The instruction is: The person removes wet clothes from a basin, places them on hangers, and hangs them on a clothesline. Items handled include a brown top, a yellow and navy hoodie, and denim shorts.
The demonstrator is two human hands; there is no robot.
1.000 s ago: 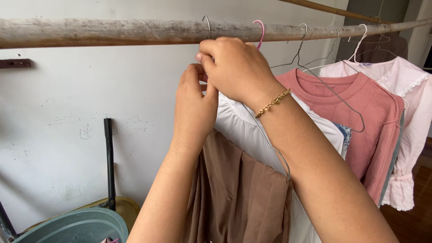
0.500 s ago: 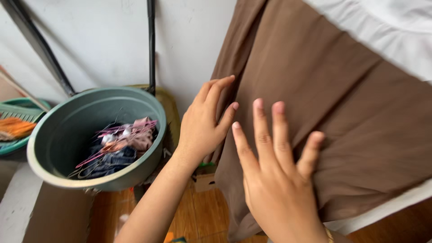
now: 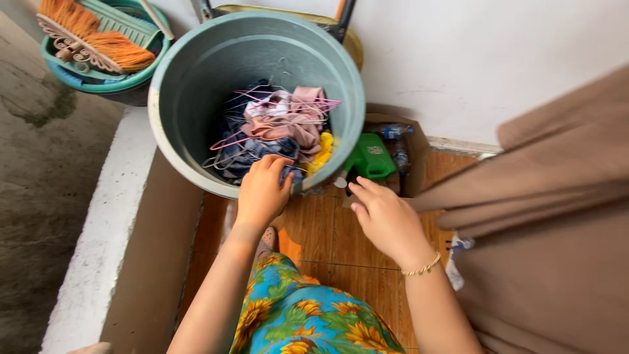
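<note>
A grey-green plastic tub [image 3: 177, 151] stands on a low ledge and holds a heap of damp clothes [image 3: 275, 128] with several pink and metal wire hangers on top. My left hand [image 3: 262, 193] reaches over the tub's near rim, fingers curled down onto a dark denim piece at the edge of the heap. Whether it grips the cloth is unclear. My right hand [image 3: 386, 219], with a gold bracelet on the wrist, hovers open over the tiled floor just right of the tub, holding nothing.
A brown hanging garment [image 3: 557, 216] fills the right side. A green bottle [image 3: 370, 157] sits in a cardboard box by the wall. A teal basket with an orange broom [image 3: 98, 42] stands at top left. White concrete ledge [image 3: 105, 229] on the left; my sunflower-print clothing [image 3: 301, 314] below.
My view dropped from the hanging rail and brown garment down to the tub. Both hands left the garment; the left one now reaches into the tub, the right hovers beside it.
</note>
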